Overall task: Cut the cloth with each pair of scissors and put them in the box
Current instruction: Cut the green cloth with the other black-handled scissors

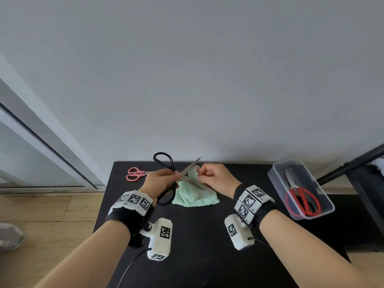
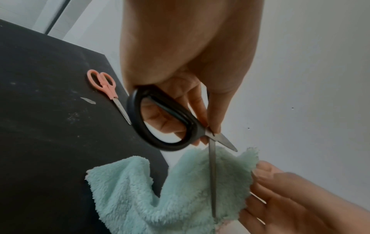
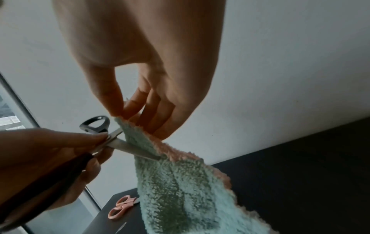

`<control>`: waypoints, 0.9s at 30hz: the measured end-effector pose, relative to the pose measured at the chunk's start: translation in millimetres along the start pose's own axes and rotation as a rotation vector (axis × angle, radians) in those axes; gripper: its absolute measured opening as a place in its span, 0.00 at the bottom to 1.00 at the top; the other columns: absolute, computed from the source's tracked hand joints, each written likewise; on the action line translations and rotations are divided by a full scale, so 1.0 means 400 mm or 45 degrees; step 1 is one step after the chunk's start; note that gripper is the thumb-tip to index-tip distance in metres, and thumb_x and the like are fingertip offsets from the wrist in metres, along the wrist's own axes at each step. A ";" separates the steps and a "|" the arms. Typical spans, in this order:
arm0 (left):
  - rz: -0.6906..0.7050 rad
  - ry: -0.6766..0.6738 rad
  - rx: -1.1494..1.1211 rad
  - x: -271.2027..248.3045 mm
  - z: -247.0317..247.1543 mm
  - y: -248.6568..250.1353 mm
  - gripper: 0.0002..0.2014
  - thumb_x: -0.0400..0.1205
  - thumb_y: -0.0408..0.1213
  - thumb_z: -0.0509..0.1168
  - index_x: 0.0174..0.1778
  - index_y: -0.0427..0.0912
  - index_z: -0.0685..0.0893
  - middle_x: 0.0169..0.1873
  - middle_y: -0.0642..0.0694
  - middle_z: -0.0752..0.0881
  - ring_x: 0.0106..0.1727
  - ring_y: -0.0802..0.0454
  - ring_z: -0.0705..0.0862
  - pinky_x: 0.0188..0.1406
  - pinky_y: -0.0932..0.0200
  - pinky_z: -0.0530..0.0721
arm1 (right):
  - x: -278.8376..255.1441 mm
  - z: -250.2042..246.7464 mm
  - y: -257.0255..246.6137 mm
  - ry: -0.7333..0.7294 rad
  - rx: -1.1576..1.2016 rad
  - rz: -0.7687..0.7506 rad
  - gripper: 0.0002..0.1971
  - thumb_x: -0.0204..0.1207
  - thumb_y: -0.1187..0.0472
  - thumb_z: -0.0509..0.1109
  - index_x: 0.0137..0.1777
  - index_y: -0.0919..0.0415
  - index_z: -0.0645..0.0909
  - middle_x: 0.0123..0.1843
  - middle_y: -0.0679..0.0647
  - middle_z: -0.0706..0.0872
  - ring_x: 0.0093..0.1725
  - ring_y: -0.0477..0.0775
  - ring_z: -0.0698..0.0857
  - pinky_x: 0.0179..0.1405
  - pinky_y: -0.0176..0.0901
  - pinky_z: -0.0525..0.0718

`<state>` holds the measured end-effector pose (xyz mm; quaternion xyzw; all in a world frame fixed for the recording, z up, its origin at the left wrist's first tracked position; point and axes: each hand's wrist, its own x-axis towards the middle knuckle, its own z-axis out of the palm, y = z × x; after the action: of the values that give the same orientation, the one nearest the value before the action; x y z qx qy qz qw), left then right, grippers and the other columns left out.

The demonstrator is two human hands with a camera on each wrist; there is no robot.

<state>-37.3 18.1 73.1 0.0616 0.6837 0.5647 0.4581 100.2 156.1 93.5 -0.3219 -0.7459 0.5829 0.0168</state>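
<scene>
A black table [image 1: 207, 235] stands against a grey wall. From the head view, the left hand [image 1: 160, 181] grips black scissors [image 1: 166, 163], blades spread over the green cloth [image 1: 195, 196]; the right hand [image 1: 216, 177] pinches the cloth's raised corner. Pink scissors [image 1: 134, 173] lie far left; red scissors [image 1: 301, 196] sit in the clear box [image 1: 272, 173]. The left wrist view shows one blade crossing the cloth. The right wrist view shows the blades straddling the cloth's edge.

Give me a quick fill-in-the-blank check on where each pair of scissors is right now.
1. The left hand holds the ____-handled scissors.
2. The right hand pinches the green ____.
3. The red scissors lie in the clear ____.
4. The pink scissors lie on the black ____.

Missing words: black; cloth; box; table
</scene>
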 end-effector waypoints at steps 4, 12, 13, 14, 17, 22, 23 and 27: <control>0.038 -0.023 -0.006 -0.009 0.017 0.014 0.14 0.76 0.30 0.73 0.54 0.25 0.84 0.40 0.36 0.87 0.31 0.48 0.86 0.32 0.66 0.86 | 0.006 0.012 0.002 0.048 0.072 0.009 0.14 0.77 0.56 0.71 0.41 0.69 0.87 0.38 0.64 0.89 0.37 0.51 0.86 0.47 0.44 0.84; 0.070 -0.031 0.037 -0.014 0.025 0.039 0.10 0.74 0.29 0.74 0.48 0.28 0.86 0.26 0.46 0.86 0.23 0.56 0.85 0.24 0.68 0.80 | 0.012 0.040 -0.005 0.097 0.325 0.033 0.08 0.70 0.62 0.79 0.48 0.61 0.89 0.39 0.49 0.91 0.38 0.37 0.88 0.37 0.23 0.80; 0.080 -0.035 0.047 -0.015 0.024 0.041 0.09 0.74 0.29 0.74 0.46 0.29 0.86 0.25 0.46 0.87 0.24 0.56 0.85 0.24 0.69 0.80 | 0.014 0.043 -0.008 0.089 0.327 0.044 0.07 0.70 0.61 0.79 0.47 0.59 0.90 0.40 0.49 0.91 0.40 0.39 0.89 0.39 0.24 0.81; 0.093 -0.033 0.061 -0.014 0.022 0.041 0.08 0.74 0.30 0.74 0.45 0.29 0.86 0.26 0.46 0.87 0.26 0.54 0.85 0.25 0.68 0.80 | 0.019 0.046 -0.008 0.084 0.323 0.056 0.06 0.70 0.60 0.78 0.46 0.57 0.90 0.41 0.50 0.92 0.41 0.41 0.89 0.41 0.25 0.81; 0.119 -0.009 0.100 -0.012 0.019 0.036 0.08 0.74 0.31 0.75 0.44 0.30 0.87 0.31 0.41 0.89 0.30 0.51 0.87 0.30 0.67 0.82 | 0.027 0.047 -0.008 0.047 0.246 0.069 0.04 0.71 0.58 0.78 0.45 0.55 0.90 0.42 0.50 0.91 0.43 0.42 0.88 0.42 0.28 0.81; 0.121 0.003 0.099 -0.005 0.015 0.035 0.04 0.74 0.30 0.75 0.40 0.34 0.87 0.37 0.36 0.89 0.33 0.48 0.87 0.40 0.60 0.86 | 0.031 0.043 -0.008 0.025 0.090 0.071 0.07 0.73 0.55 0.76 0.48 0.56 0.89 0.43 0.51 0.91 0.40 0.42 0.86 0.33 0.32 0.80; 0.127 0.003 0.106 -0.004 0.013 0.037 0.04 0.73 0.30 0.75 0.40 0.35 0.88 0.39 0.34 0.89 0.37 0.45 0.87 0.46 0.55 0.86 | 0.031 0.041 -0.009 0.018 0.086 0.069 0.08 0.73 0.56 0.76 0.49 0.57 0.89 0.42 0.47 0.90 0.39 0.40 0.86 0.34 0.31 0.81; 0.158 0.014 0.137 0.001 0.006 0.042 0.06 0.72 0.32 0.77 0.41 0.35 0.89 0.44 0.32 0.90 0.44 0.42 0.87 0.60 0.46 0.84 | 0.027 0.031 -0.009 -0.009 0.084 0.060 0.11 0.74 0.57 0.75 0.53 0.61 0.89 0.38 0.39 0.86 0.34 0.30 0.84 0.32 0.22 0.77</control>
<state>-43.1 26.1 86.7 0.1251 0.7102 0.5549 0.4148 85.0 150.5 89.1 -0.3365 -0.7185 0.6086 0.0113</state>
